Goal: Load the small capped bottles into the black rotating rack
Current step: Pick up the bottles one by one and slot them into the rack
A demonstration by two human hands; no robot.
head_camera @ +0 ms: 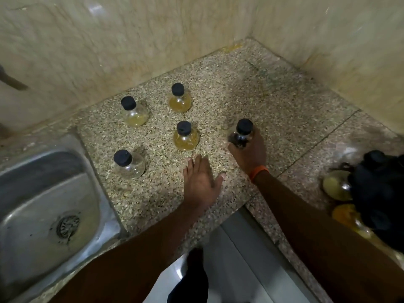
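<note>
Gripping the dark-filled bottle (240, 136) mid-counter, your right hand (249, 154) wraps its body while your left hand (202, 180) hovers spread and empty. Next, carry it to the black rack (380, 193) at the counter's right edge; four bottles wait near the sink (43, 193), none blocking.

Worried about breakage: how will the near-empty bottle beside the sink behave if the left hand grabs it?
The near-empty bottle looks like clear glass, so probably fragile and smooth. Almost no liquid shows, so likely light. Its round belly could roll if tipped.
</note>
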